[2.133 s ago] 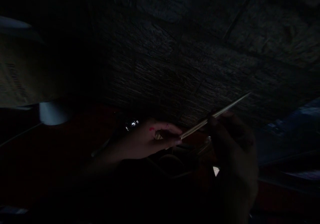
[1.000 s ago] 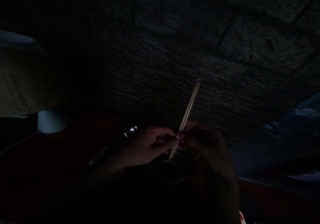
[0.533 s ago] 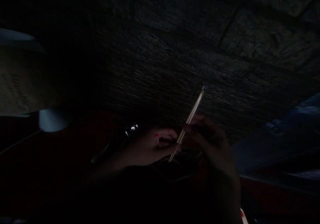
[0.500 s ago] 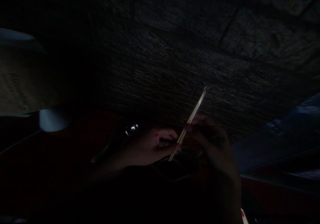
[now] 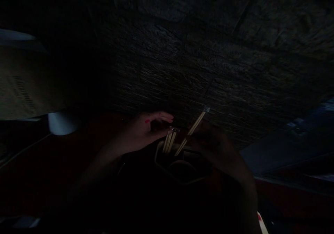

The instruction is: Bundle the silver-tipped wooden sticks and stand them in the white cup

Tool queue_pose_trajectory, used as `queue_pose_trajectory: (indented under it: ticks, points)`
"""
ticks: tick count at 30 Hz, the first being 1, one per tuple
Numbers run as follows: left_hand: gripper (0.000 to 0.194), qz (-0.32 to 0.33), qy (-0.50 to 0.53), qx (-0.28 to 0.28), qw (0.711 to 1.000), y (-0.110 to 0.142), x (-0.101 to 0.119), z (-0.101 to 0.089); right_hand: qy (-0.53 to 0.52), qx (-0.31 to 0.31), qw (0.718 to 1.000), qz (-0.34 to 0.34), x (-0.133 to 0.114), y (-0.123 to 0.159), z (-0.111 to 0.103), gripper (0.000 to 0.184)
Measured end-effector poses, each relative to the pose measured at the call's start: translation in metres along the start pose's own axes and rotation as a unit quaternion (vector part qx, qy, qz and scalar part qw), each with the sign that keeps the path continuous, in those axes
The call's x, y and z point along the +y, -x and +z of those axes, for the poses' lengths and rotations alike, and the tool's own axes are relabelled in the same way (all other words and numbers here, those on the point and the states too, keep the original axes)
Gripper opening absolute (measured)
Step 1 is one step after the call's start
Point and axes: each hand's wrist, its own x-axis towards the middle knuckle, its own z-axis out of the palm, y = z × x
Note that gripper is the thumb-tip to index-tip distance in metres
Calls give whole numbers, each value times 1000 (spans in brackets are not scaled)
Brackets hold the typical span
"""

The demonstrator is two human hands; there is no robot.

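Note:
The scene is very dark. My right hand (image 5: pixel 208 143) pinches a thin pale wooden stick (image 5: pixel 193 128) that slants up to the right, its lower end over a dark container (image 5: pixel 180 166). My left hand (image 5: pixel 146 131), with a red mark near the knuckles, has its fingers closed on the tops of a few shorter sticks (image 5: pixel 169 142) that stand in the container. The two hands are close together above the container's pale rim.
A rough dark stone wall (image 5: pixel 208 53) fills the background. A pale box or paper (image 5: pixel 21 84) and a white round object (image 5: pixel 61 122) lie at the left. A dark red surface (image 5: pixel 78 150) is under my arms. A bluish cloth (image 5: pixel 300 140) lies at the right.
My left hand let go of the long stick and moved up-left to the short sticks in the container. My right hand lowered the long stick toward the container. The view shifted slightly.

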Motion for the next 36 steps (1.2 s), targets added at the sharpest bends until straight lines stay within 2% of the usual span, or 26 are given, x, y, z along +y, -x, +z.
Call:
queue_pose_trajectory:
  ticks: [3,6,9,21,26,32,36]
  points:
    - [40,-1,-1,-61,998,-4,-15,8,49,-29,998,10,5,-4,9,22]
    - [35,9,27,-101,994,-8,-23,13,87,-57,995,8,2,-7,15,19]
    - [27,13,28,-129,991,-9,-25,13,113,-60,992,3,-2,-9,18,12]
    - [21,-5,23,-120,993,-13,-27,15,82,-40,995,33,-3,-14,23,14]
    - [20,-25,23,-103,994,-15,-27,14,83,-29,996,-15,5,-16,29,10]
    - [22,-32,40,-111,992,-17,-30,15,61,-27,997,-37,17,-17,35,12]
    - [25,-38,45,-125,990,-18,-30,16,64,-21,997,-48,17,-15,30,4]
